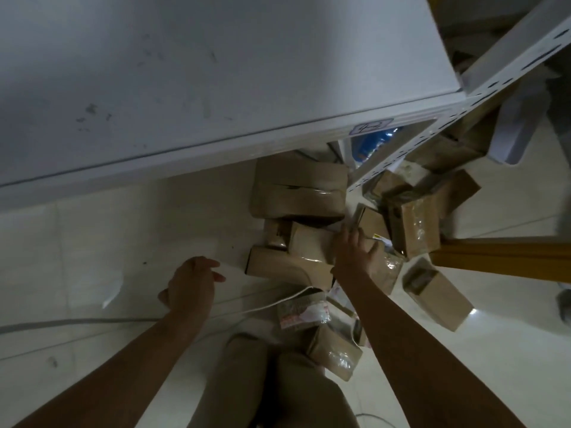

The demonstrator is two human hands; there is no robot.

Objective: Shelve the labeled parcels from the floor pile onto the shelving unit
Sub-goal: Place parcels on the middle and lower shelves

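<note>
Head view, looking straight down: the floor pile of brown parcels [312, 242] lies on pale tiles just in front of the white shelving unit [216, 72], beside its perforated upright [401, 156]. Most are cardboard boxes wrapped in clear tape. No writing on them can be read. One flat packet [302, 313] near the person's legs carries red and pink print, too blurred to make out, and a scrap of yellow label [377, 236] shows by the right thumb. A small tag [370, 126] on the shelf's front edge bears a dark handwritten mark that is also illegible.

The right hand [352, 248] reaches into the middle of the pile, palm down, with fingers spread and thumb out to the side. It lies on top of a small box and is not curled round it. The left hand [191, 282] hangs over bare floor to the left of the pile, fingers loosely curled, holding nothing.

A large taped parcel [299, 189] sits at the far edge of the pile, partly under the shelf. A lone box [435, 291] lies apart on the right, below a yellow beam [500, 254]. A white cable [262, 307] runs across the floor [92, 242] between the arms, above khaki trousers [278, 381].
</note>
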